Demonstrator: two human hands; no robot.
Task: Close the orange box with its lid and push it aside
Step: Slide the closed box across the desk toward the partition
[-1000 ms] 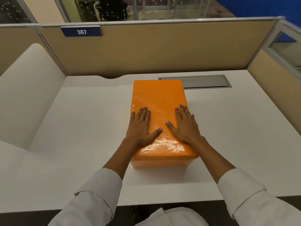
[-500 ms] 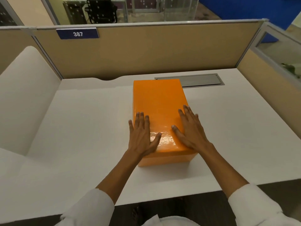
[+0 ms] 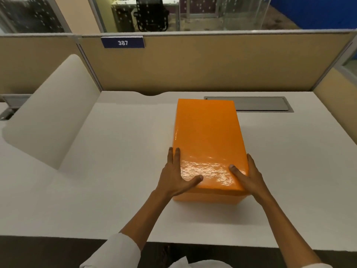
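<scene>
Head view: looking down at white desk [image 3: 119,171], beige partition [image 3: 212,64] behind, blue tag [image 3: 122,42] reading 387 on its top edge.

Box [image 3: 207,197] sitting on desk right of centre, long axis running away from viewer, far end just beside grey hatch [image 3: 262,104] set into desk. Lid [image 3: 207,136] lying fully on, glossy orange, covering whole top; paler strip of box wall showing under near edge.

Left hand [image 3: 174,176] resting at near left corner: fingers [image 3: 176,155] extended and held together, lying along left edge of lid, thumb spread wide onto lid top. Not curling round anything; pressing flat, touching lid.

Right hand [image 3: 251,176] mirroring at near right corner: thumb on lid top, fingers running down right side of box, tips hidden behind edge. Also spread flat, not clenched. Whether gripping or only pressing, cannot tell.

Both forearms bare, white sleeves [image 3: 119,252] pushed up near bottom edge of frame.

White curved panel [image 3: 50,113] standing at left end of desk, well apart from box.
</scene>
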